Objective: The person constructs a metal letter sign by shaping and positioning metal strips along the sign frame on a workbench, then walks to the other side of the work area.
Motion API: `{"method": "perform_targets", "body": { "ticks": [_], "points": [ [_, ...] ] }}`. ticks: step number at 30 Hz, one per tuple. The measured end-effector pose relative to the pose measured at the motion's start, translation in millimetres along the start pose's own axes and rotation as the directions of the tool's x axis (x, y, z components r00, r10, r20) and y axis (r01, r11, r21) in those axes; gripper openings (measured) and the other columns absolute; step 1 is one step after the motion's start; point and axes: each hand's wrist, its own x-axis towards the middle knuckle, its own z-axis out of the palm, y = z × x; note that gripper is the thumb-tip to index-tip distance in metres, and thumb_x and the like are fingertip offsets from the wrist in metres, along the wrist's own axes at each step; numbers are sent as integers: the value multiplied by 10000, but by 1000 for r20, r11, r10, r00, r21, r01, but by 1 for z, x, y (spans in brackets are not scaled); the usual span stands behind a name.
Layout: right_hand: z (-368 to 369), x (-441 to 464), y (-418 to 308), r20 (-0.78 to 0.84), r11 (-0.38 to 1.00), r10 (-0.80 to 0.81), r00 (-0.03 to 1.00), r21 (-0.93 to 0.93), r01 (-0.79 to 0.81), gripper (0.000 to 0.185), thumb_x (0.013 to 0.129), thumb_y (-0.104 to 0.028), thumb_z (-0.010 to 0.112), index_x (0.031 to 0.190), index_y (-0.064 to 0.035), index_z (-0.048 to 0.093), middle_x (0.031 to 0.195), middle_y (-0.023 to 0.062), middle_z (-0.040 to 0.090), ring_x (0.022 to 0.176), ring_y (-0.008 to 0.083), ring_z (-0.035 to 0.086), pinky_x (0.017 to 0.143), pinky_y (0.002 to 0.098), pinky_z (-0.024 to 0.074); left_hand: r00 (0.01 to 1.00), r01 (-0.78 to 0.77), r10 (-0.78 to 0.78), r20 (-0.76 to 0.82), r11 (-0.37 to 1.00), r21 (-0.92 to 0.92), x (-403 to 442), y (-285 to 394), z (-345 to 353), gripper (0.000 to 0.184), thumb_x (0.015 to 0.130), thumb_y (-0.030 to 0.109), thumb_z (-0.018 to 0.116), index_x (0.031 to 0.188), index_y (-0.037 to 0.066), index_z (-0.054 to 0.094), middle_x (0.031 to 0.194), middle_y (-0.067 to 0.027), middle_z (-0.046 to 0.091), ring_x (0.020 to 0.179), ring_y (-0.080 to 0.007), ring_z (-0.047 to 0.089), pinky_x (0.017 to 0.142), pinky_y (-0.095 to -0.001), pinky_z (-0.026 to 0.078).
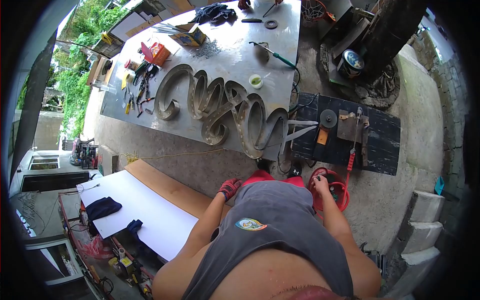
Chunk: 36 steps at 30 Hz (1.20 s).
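Note:
My left hand (pixel 230 188), in a red and dark glove, hangs beside my left hip with its fingers curled; what it holds, if anything, is too small to tell. On my right side, my bare right hand (pixel 320 184) is closed over a small dark thing above a red coiled hose (pixel 338 196). Ahead, a metal script-letter form (pixel 212 116) stands on the metal table (pixel 165 129), its right end at the table's near corner. Two pale pointed strips (pixel 302 131) stick out beyond that end.
A black side table (pixel 385 145) at the right bears an angle grinder (pixel 327 120) and a red-handled torch (pixel 351 160). Tools (pixel 142 90) lie at the metal table's left. A white board (pixel 150 220) is at my left. Another person's hands (pixel 244 4) show at the far edge.

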Motion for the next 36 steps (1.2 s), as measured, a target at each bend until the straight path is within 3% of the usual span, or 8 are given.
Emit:
{"method": "perform_targets", "body": {
  "ticks": [23, 25, 34, 36],
  "points": [
    [-1, -4, 0, 8, 1000, -1, 1000, -11, 1, 135, 926, -126, 511, 932, -54, 626, 726, 32, 621, 593, 109, 561, 525, 254, 448, 999, -48, 48, -14, 999, 0, 7, -13, 4, 366, 927, 291, 543, 1178, 31, 600, 940, -60, 666, 789, -144, 583, 764, -280, 468],
    [-1, -5, 1, 0, 1000, -13, 1000, -17, 13, 134, 921, -135, 522, 941, -55, 628, 711, 41, 627, 569, 116, 554, 509, 264, 443, 999, 21, -20, 40, 999, -31, 4, -5, 1, 433, 915, 388, 522, 1179, 57, 610, 1177, -196, 609, 1124, -328, 564, 952, -372, 426],
    [1, -3, 5, -14, 1000, 9, 1000, 6, -9, 128, 907, -133, 543, 932, -48, 636, 679, 45, 628, 547, 125, 560, 502, 275, 449, 1000, 16, -16, 20, 1000, 15, -5, 1, 2, 437, 909, 383, 525, 1186, 54, 604, 1178, -197, 610, 1126, -326, 563, 954, -365, 426],
    [2, -5, 3, -1, 999, -24, 1000, -37, 24, 133, 921, -110, 521, 941, -44, 634, 713, 50, 634, 550, 118, 549, 498, 253, 450, 1000, -24, 24, -13, 999, 33, -1, -11, 7, 408, 925, 338, 530, 1180, 28, 601, 979, -86, 671, 838, -167, 609, 800, -306, 476]
  ]
}}
